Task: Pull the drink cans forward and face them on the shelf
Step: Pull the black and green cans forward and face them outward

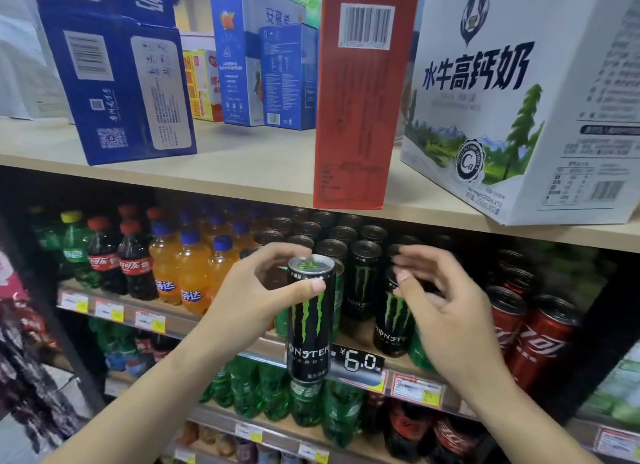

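The left hand (256, 287) is clamped on a tall black energy drink can (309, 319) near its top: the thumb presses the front just under the rim and the fingers curl round the back. The can stands upright with its green claw logo facing out, at the front edge of the middle shelf (263, 351), its lower part overlapping the price rail. The left forearm rises from the lower left, wrist bent slightly back.

The right hand (446, 311) is open, fingers spread and loosely curved, thumb pointing toward the held can. It is at a second black can (393, 321) that stands at the shelf's front edge, just right of the first; the fingers are blurred, so whether they touch it is hard to tell. The right forearm comes in from the lower right.

Behind these two, more black cans (332, 238) fill the shelf back toward its rear. Red cola cans (533, 332) stand near the shelf's right end, and orange soda bottles (187, 269) toward its left end.
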A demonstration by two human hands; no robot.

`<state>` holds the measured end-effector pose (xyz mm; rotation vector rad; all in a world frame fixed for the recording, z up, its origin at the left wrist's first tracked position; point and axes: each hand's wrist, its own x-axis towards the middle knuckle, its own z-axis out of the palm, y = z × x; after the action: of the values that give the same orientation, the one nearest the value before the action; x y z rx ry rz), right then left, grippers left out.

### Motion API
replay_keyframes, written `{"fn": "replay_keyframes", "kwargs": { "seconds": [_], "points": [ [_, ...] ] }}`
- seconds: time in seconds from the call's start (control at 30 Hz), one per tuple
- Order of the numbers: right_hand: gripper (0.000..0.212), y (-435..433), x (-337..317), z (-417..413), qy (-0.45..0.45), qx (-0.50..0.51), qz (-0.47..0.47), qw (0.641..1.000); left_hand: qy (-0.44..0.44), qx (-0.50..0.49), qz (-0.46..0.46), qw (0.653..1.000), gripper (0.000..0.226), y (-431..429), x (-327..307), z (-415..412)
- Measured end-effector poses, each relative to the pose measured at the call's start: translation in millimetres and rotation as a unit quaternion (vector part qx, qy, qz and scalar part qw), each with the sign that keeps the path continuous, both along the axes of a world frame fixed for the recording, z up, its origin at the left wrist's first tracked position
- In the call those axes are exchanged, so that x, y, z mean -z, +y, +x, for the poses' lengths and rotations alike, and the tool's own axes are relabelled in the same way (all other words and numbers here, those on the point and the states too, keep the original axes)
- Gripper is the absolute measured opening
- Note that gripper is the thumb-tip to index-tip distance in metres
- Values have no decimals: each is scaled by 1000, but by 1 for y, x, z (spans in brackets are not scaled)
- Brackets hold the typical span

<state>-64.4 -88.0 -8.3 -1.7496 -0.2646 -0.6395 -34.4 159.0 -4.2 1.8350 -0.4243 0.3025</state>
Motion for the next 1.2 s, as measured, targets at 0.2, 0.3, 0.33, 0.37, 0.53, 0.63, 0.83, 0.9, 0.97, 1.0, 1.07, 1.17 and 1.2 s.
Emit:
{"fn": "replay_keyframes", "kwargs": {
  "seconds": [0.2,0.3,0.33,0.37,0.53,0.63,0.83,0.9,0.97,1.0,1.07,1.17,1.2],
  "points": [
    [24,-28,-4,-29,-10,26,13,1000,-33,26,37,998,35,-34,-8,18],
    [25,-39,0,-37,-8,46,1,999,-39,29,68,997,41,-47,-10,28],
    [25,-42,2,-38,-5,53,-1,999,-39,29,75,996,45,-50,-10,31],
    [24,-45,4,-40,-1,59,0,998,-37,26,83,995,48,-53,-10,33],
    [15,-54,10,-48,29,86,5,996,-108,-15,179,978,60,-67,-8,40],
    [14,-56,14,-52,32,95,6,995,-142,-6,198,970,52,-73,-4,43],
    [20,-63,18,-57,47,102,0,994,-149,-32,281,948,56,-76,0,50],
    [20,-64,18,-59,48,106,0,993,-151,-44,297,942,55,-77,3,51],
    [21,-65,18,-61,49,107,2,993,-155,-53,299,940,51,-77,5,51],
    [22,-66,19,-62,51,108,5,993,-158,-58,305,937,51,-77,6,52],
    [23,-66,22,-64,56,107,13,993,-161,-63,315,933,51,-77,9,52],
    [22,-65,26,-67,64,110,15,992,-170,-68,321,929,48,-76,12,53],
    [22,-65,28,-67,67,110,15,992,-174,-68,324,928,47,-76,13,54]
  ]
}}
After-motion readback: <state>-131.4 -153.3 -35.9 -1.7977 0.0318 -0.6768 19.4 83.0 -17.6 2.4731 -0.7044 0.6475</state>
